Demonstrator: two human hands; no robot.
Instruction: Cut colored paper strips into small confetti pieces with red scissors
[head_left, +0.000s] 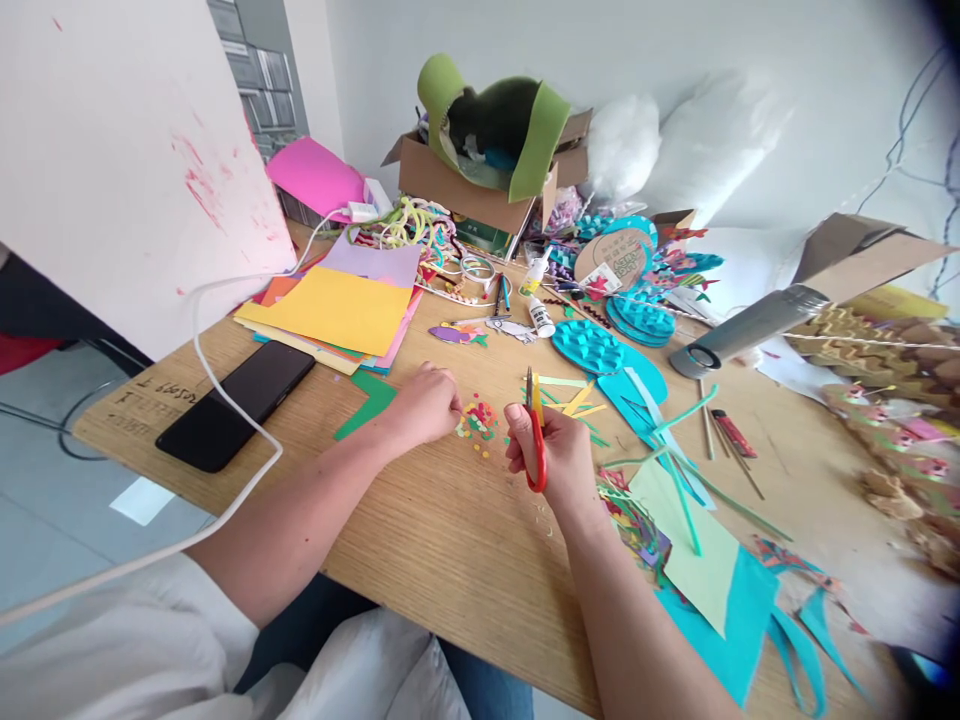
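My right hand (559, 450) grips a pair of red-handled scissors (537, 445), blades pointing away from me and close together. A narrow yellow paper strip (538, 393) shows right beside the blades; whether the hand also holds it I cannot tell. My left hand (427, 405) is closed over the table, its fingertips at the edge of a small pile of colored paper bits (478, 415). What those fingers hold, if anything, is hidden. A green paper piece (367, 403) lies left of that hand. Yellow and green paper strips (581, 402) lie behind the scissors.
A black phone (236, 405) lies at left with a white cable (206, 365) looping past it. Stacked colored paper (337, 310), glue bottles (540, 316), blue egg-carton pieces (589, 348) and a metallic cylinder (750, 328) stand farther back. Blue sheets (739, 645) lie at right.
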